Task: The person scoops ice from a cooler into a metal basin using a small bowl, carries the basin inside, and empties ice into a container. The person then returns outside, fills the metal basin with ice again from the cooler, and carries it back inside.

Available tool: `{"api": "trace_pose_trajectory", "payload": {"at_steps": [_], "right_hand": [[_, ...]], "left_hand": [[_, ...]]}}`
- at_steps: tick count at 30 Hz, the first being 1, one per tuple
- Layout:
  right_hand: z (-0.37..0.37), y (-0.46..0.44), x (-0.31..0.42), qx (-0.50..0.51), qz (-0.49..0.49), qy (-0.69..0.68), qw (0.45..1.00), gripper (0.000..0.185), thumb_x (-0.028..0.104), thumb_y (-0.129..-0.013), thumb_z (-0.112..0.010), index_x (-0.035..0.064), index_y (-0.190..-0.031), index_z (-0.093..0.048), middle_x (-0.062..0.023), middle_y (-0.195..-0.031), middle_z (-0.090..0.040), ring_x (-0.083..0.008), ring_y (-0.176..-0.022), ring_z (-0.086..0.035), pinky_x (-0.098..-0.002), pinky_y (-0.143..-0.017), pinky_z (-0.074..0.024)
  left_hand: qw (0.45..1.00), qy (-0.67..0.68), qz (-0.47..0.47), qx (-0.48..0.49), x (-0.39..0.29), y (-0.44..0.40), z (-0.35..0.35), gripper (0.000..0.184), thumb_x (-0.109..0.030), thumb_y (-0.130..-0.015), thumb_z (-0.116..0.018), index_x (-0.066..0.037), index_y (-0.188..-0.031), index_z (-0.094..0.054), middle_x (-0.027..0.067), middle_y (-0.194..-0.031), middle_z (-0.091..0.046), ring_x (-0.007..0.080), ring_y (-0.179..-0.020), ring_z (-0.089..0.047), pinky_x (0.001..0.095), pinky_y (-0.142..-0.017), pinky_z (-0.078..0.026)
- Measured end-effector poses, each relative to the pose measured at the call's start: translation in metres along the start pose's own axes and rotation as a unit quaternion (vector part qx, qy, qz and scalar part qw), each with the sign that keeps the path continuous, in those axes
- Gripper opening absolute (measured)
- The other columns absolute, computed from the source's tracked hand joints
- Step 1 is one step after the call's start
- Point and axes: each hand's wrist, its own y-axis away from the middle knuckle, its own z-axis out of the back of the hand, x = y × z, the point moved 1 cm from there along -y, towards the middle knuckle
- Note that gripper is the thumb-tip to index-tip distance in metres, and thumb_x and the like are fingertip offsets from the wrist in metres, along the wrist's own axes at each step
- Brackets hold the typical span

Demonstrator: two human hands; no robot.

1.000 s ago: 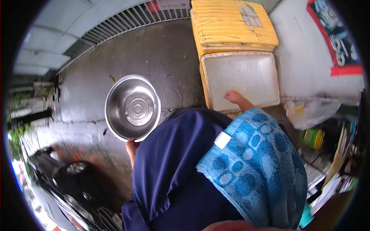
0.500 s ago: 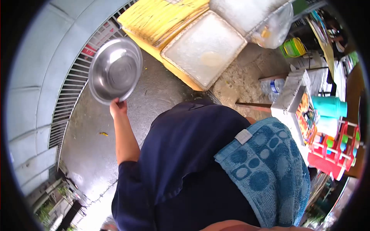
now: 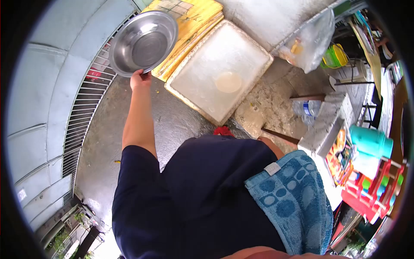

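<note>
My left hand (image 3: 140, 79) is stretched far forward, its fingers closed on the near rim of a shiny metal basin (image 3: 148, 45). The basin is tilted, with its bare inside turned toward me. It is in front of a yellow foam box (image 3: 189, 32) and the barred lower part of a grey gate. My right hand does not show. A strip of bare skin appears beyond my dark shirt, beside the blue towel (image 3: 284, 194), but I cannot tell which part of the body it is. A small red thing (image 3: 223, 131) peeks out past the shirt; its kind is unclear.
A white foam lid or box (image 3: 207, 64) lies ahead, beside the yellow one. Plastic bottles (image 3: 308, 108) stand right, near a grey ledge (image 3: 330, 116). A teal container (image 3: 371, 141) and a red rack (image 3: 373, 190) are farther right. The concrete floor (image 3: 103, 142) looks wet.
My left hand has reached farther forward with the basin, which now overlaps the yellow box's edge. The view has shifted, and the red thing has come into sight past the shirt.
</note>
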Motion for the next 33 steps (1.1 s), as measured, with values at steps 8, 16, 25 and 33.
{"api": "trace_pose_trajectory", "payload": {"at_steps": [8, 16, 25, 33], "right_hand": [[0.137, -0.124, 0.089, -0.136, 0.237, 0.129, 0.953, 0.028, 0.022, -0.071, -0.053, 0.0105, -0.096, -0.055, -0.0123, -0.096, -0.057, -0.0301, -0.088, -0.055, -0.0388, -0.076, -0.0443], [0.165, -0.251, 0.168, -0.207, 0.159, 0.268, 0.927, 0.031, 0.020, -0.071, -0.053, 0.0101, -0.101, -0.048, -0.0129, -0.089, -0.054, -0.0300, -0.087, -0.053, -0.0431, -0.073, -0.0440], [0.149, -0.308, 0.167, -0.128, -0.128, 0.016, 0.983, 0.063, 0.017, -0.069, -0.057, 0.0074, -0.125, -0.030, -0.0168, -0.100, -0.057, -0.0327, -0.095, -0.054, -0.0435, -0.081, -0.0417], [0.182, -0.273, 0.171, -0.249, 0.214, -0.106, 0.939, 0.052, 0.004, -0.068, -0.048, 0.0049, -0.118, -0.035, -0.0255, -0.100, -0.049, -0.0409, -0.091, -0.049, -0.0468, -0.075, -0.0413]], "left_hand": [[0.972, -0.132, 0.010, 0.194, 0.069, 0.040, -0.066, 0.048, -0.031, -0.085, -0.050, -0.003, -0.118, -0.032, 0.0123, -0.123, -0.034, 0.0327, -0.113, -0.038, 0.0515, -0.087, -0.039], [0.816, -0.532, -0.110, -0.200, 0.144, -0.023, 0.096, 0.052, -0.036, -0.076, -0.059, -0.002, -0.111, -0.041, 0.0110, -0.108, -0.047, 0.0194, -0.095, -0.046, 0.0351, -0.082, -0.039], [0.903, -0.358, -0.082, -0.222, 0.192, -0.044, 0.073, 0.071, -0.056, -0.083, -0.037, 0.000, -0.126, -0.035, 0.0139, -0.125, -0.041, 0.0246, -0.111, -0.042, 0.0329, -0.090, -0.036], [0.793, -0.487, -0.193, -0.312, 0.197, -0.023, 0.044, 0.068, -0.058, -0.083, -0.032, 0.001, -0.112, -0.051, 0.0193, -0.106, -0.056, 0.0307, -0.100, -0.053, 0.0344, -0.085, -0.041]]}}
